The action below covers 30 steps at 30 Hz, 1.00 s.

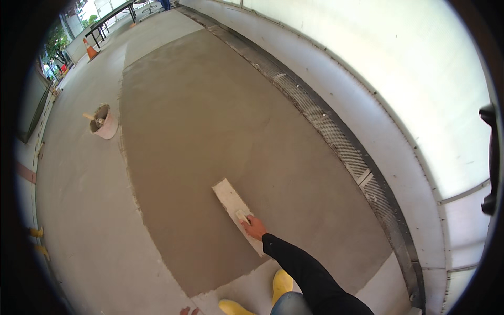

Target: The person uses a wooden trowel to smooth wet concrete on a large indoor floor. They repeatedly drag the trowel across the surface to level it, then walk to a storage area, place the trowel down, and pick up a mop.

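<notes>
My right hand, at the end of a black sleeve, is closed round the handle of a long, pale plastering float. The float lies slantwise on a wide strip of smooth, wet grey-brown mortar, its far end pointing up and left. My arm reaches in from the lower right, and the float's near end comes close to the strip's front edge. Of my left hand only a few fingers show at the lower edge. They look apart, with nothing visible in them, and the rest is cut off.
A pinkish bucket holding mortar and a tool stands left of the wet strip. Along the right runs a perforated drain cover below a pale wall. My yellow boots are at the near edge. A traffic cone stands far left.
</notes>
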Each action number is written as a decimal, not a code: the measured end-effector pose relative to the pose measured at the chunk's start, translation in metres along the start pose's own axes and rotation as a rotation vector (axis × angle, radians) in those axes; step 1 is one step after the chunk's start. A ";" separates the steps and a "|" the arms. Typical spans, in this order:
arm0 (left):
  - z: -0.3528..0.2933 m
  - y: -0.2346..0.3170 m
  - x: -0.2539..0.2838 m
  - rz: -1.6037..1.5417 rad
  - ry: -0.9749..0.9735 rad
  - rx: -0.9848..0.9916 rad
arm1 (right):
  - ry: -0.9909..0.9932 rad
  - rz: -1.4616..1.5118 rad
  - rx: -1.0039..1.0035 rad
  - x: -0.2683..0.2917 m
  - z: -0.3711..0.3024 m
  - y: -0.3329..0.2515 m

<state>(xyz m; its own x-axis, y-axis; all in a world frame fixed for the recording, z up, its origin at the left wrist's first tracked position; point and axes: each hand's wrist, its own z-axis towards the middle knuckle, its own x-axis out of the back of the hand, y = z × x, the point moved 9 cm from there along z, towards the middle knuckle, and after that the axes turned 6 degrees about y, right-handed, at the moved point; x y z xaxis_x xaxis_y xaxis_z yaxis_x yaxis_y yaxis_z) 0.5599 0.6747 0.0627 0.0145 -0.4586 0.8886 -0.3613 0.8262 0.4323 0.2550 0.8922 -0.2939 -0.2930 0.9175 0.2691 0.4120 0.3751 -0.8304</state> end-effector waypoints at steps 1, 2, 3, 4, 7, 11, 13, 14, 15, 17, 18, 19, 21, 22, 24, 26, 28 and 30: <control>0.016 0.001 -0.005 -0.002 0.034 -0.012 | -0.038 0.025 -0.056 -0.006 0.015 0.011; 0.031 0.002 -0.012 -0.004 0.068 -0.026 | 0.010 0.047 0.021 -0.001 0.029 0.012; 0.045 0.003 -0.018 0.017 0.096 -0.046 | 0.012 0.081 0.028 -0.004 0.039 0.021; 0.057 0.004 -0.025 0.034 0.130 -0.066 | -0.023 0.138 0.019 -0.007 0.048 0.031; 0.083 0.006 -0.040 0.086 0.212 -0.121 | -0.031 0.160 0.036 -0.015 0.075 0.060; 0.104 0.004 -0.059 0.167 0.263 -0.158 | 0.261 -0.002 0.073 0.044 0.153 0.055; 0.108 0.005 -0.063 0.182 0.292 -0.183 | 0.383 0.196 -0.116 0.108 0.195 0.063; 0.109 0.005 -0.063 0.182 0.296 -0.197 | 0.552 0.141 -0.069 0.158 0.210 0.055; 0.110 0.007 -0.063 0.183 0.293 -0.214 | 0.608 0.153 -0.009 0.204 0.212 0.057; 0.108 0.006 -0.060 0.204 0.301 -0.197 | 0.851 0.449 -0.003 0.278 0.187 0.087; 0.105 0.005 -0.058 0.210 0.298 -0.174 | 0.979 0.651 -0.037 0.305 0.166 0.112; 0.103 0.004 -0.055 0.210 0.299 -0.154 | 0.979 0.680 -0.019 0.316 0.146 0.128; 0.097 0.006 -0.053 0.275 0.306 -0.145 | 1.040 0.710 -0.092 0.319 0.111 0.158; 0.096 0.007 -0.053 0.314 0.306 -0.141 | 1.010 0.708 -0.065 0.314 0.107 0.158; 0.094 0.010 -0.052 0.286 0.323 -0.166 | 0.988 0.748 -0.051 0.294 0.116 0.144; 0.096 0.012 -0.054 0.303 0.321 -0.174 | 0.939 0.827 -0.085 0.276 0.153 0.109; 0.100 0.013 -0.059 0.353 0.297 -0.170 | 0.788 0.723 -0.048 0.257 0.199 0.057; 0.103 0.015 -0.062 0.357 0.289 -0.172 | 0.593 0.587 0.004 0.220 0.235 0.011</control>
<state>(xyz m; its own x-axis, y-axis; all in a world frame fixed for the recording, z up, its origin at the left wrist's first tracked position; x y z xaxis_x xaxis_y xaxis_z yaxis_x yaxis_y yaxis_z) 0.4578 0.6815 -0.0017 0.1849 -0.0475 0.9816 -0.2317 0.9686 0.0905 -0.0076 1.0674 -0.3589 0.4719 0.8817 0.0033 0.3526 -0.1853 -0.9172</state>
